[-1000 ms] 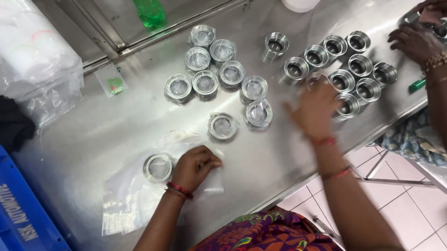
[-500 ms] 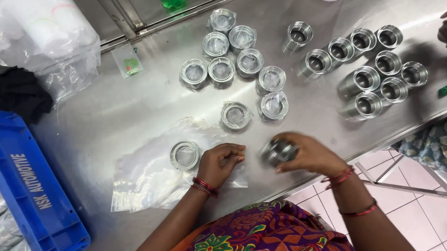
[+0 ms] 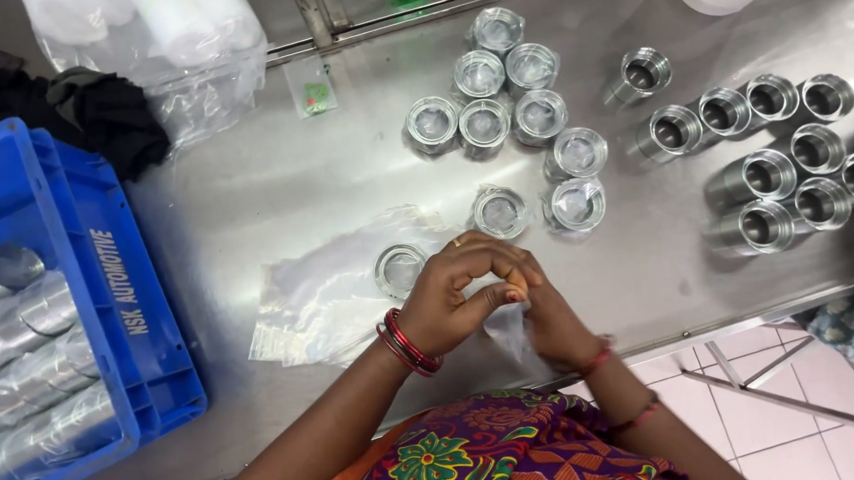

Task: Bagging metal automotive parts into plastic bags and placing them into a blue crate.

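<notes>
Both hands are brought together in front of the body, low in the head view. The left hand (image 3: 462, 291) is laid over the right hand (image 3: 543, 312), its fingers curled and bent at the knuckles, the back of the hand turned up. The right hand is largely covered; only its thumb side and wrist are seen. Both forearms are angled inward from below, so that the wrists meet closely. What is gripped between the fingers cannot be told.
</notes>
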